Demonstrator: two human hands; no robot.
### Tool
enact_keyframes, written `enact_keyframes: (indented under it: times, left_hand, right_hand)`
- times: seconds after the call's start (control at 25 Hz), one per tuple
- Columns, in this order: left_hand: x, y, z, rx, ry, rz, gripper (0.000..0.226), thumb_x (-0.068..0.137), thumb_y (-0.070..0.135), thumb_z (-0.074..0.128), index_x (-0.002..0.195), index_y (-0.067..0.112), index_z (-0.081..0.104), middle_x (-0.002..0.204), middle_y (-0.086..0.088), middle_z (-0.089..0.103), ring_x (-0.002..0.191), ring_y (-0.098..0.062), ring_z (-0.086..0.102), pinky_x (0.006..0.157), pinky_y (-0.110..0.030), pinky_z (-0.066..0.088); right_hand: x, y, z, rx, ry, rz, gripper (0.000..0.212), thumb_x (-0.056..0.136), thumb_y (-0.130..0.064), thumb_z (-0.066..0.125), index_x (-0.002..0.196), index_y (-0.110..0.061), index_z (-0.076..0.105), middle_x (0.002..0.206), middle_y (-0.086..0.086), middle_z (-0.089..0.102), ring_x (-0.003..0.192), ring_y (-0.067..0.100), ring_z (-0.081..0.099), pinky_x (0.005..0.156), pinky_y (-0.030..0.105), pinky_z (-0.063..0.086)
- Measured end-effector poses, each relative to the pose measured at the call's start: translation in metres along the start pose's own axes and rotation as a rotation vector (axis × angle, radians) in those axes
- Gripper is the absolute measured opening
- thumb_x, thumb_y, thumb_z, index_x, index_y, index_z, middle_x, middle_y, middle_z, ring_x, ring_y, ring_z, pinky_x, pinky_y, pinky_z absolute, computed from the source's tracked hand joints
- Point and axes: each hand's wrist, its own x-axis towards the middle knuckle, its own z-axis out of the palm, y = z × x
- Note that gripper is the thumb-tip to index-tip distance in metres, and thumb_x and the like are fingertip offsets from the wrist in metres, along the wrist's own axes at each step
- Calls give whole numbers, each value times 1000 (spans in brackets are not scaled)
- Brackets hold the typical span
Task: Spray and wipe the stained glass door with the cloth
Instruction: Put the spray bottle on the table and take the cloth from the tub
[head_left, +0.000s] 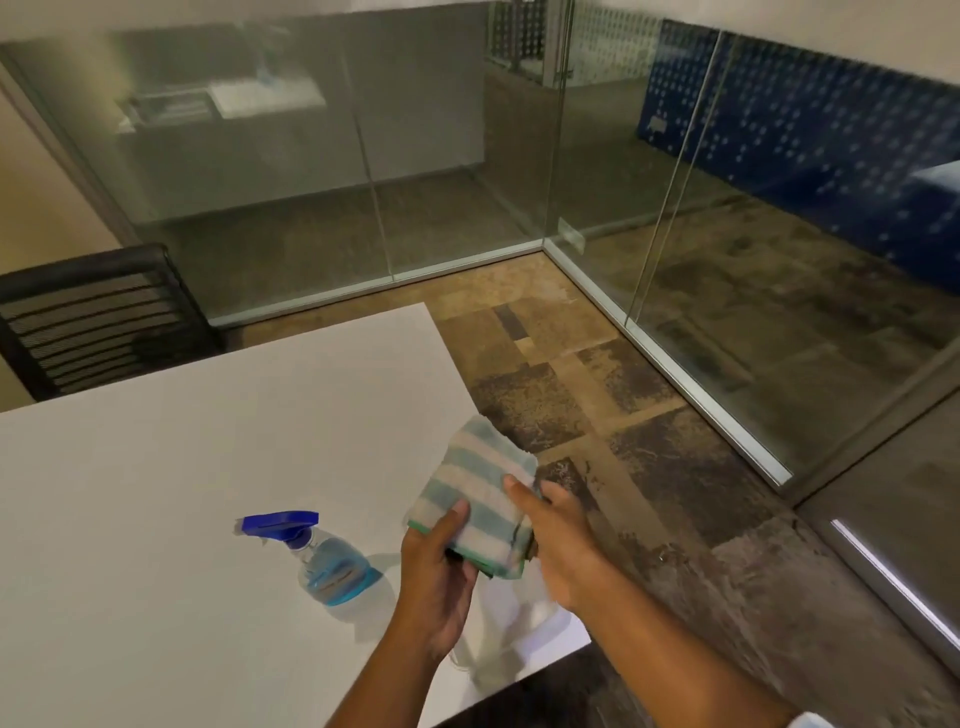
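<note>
A folded cloth (475, 486) with white and teal stripes is held over the right edge of the white table (182, 467). My left hand (436, 577) grips its lower left corner, thumb on top. My right hand (561, 540) pinches its right edge. A spray bottle (324, 558) with blue liquid and a blue trigger head stands on the table, a little left of my left hand. The glass door (597, 156) with a metal handle is part of the glass wall beyond the table corner.
A black mesh chair (98, 317) stands at the table's far left side. Glass panels (311, 171) on metal floor rails enclose the room at the back and right. Patterned carpet (597, 415) lies between the table and the glass.
</note>
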Motion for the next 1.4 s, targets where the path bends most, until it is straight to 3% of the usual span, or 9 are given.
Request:
enact_keyframes:
  times: [0.24, 0.36, 0.52, 0.64, 0.72, 0.92, 1.08, 1.2, 1.4]
  left_hand:
    - [9, 5, 0, 264, 93, 5, 62, 94, 47, 81, 136, 4, 65, 135, -15, 74, 132, -42, 69, 113, -63, 57]
    - [18, 19, 16, 266, -90, -36, 64, 101, 51, 64, 151, 10, 59, 149, -18, 68, 142, -45, 60, 123, -70, 44]
    - [25, 17, 54, 303, -326, -132, 56, 106, 38, 65, 157, 17, 55, 149, -21, 67, 137, -47, 65, 115, -73, 51]
    - [27, -8, 89, 334, -336, -167, 49, 105, 27, 71, 152, 17, 60, 142, -19, 73, 129, -44, 72, 106, -64, 60]
    - [26, -31, 118, 346, -337, -184, 47, 102, 23, 71, 148, 13, 63, 140, -20, 75, 128, -43, 73, 107, -62, 61]
    - [7, -91, 211, 355, -465, -214, 41, 97, 27, 73, 135, 15, 76, 133, -17, 79, 117, -26, 80, 87, -35, 67]
    - [-18, -124, 297, 335, -724, -330, 66, 107, 66, 48, 151, 19, 64, 155, -16, 65, 145, -31, 62, 114, -44, 58]
    - [-26, -155, 360, 419, -945, -348, 81, 108, 75, 26, 159, 20, 55, 162, -18, 58, 153, -33, 54, 128, -55, 44]
    - [-42, -223, 464, 812, -825, -18, 75, 97, 83, 37, 129, 29, 78, 128, -5, 82, 107, -23, 78, 96, -55, 64]
  right_hand:
    - [3, -39, -22, -59, 32, -269, 45, 91, -7, 82, 122, -35, 65, 126, 6, 73, 115, 28, 72, 97, 55, 63]
    - [6, -57, -43, -183, -73, -323, 51, 89, -5, 83, 125, -36, 65, 127, 3, 74, 117, 28, 72, 100, 55, 62]
    - [7, -71, -74, -277, -140, -355, 44, 90, -9, 83, 117, -39, 66, 123, -2, 74, 113, 25, 74, 93, 42, 66]
    - [5, -73, -102, -555, 171, -580, 46, 93, -17, 80, 131, -33, 59, 131, -13, 62, 122, 18, 64, 91, 22, 57]
    - [-3, -72, -129, -723, 384, -751, 60, 95, -27, 76, 149, -28, 50, 147, -5, 50, 133, 18, 53, 107, 36, 50]
    - [-27, -75, -201, -975, 391, -826, 69, 101, -74, 34, 163, -46, 19, 174, -11, 13, 161, 15, 19, 118, 60, 35]
    - [-43, -103, -285, -808, 486, -905, 88, 94, -82, 40, 167, -43, 11, 178, -8, 12, 163, 12, 14, 125, 42, 31]
    - [-56, -127, -350, -605, 597, -965, 82, 93, -60, 61, 164, -38, 27, 169, -7, 33, 156, 7, 34, 123, 33, 37]
    - [-78, -165, -450, -209, 771, -956, 73, 86, -45, 67, 155, -36, 45, 150, -11, 57, 132, 2, 58, 113, 40, 50]
